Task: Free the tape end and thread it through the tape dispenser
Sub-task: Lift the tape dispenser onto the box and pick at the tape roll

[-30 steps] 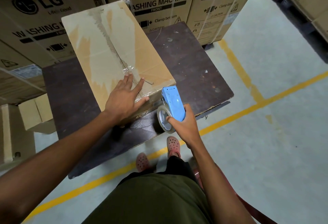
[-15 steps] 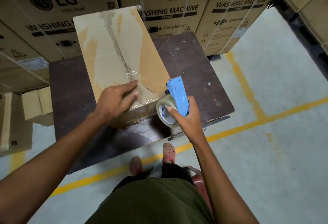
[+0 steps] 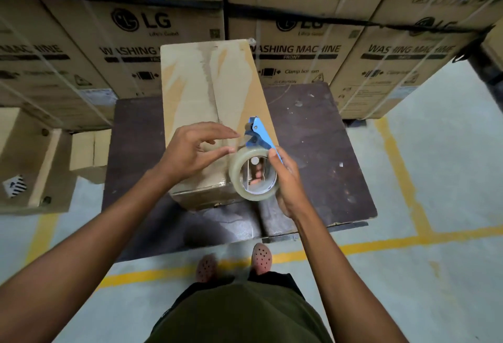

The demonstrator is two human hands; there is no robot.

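My right hand [image 3: 287, 179] grips a blue tape dispenser [image 3: 258, 134] by its handle, raised above the near end of a cardboard box [image 3: 196, 92]. A clear tape roll [image 3: 236, 176] sits on the dispenser, its open side turned toward me. My left hand [image 3: 193, 152] hovers just left of the roll, fingers spread, fingertips close to the roll's top edge and the dispenser's head. It holds nothing. I cannot make out the loose tape end.
The box lies on a dark wooden table [image 3: 321, 146]. Big washing machine cartons [image 3: 299, 29] stand stacked behind it. Smaller cartons [image 3: 89, 152] sit on the floor at the left. Yellow floor lines [image 3: 394, 157] run past my feet.
My left hand has lifted off the box and moved toward the roll. My right hand has raised the dispenser from the box's near edge and turned the roll's open side toward me.
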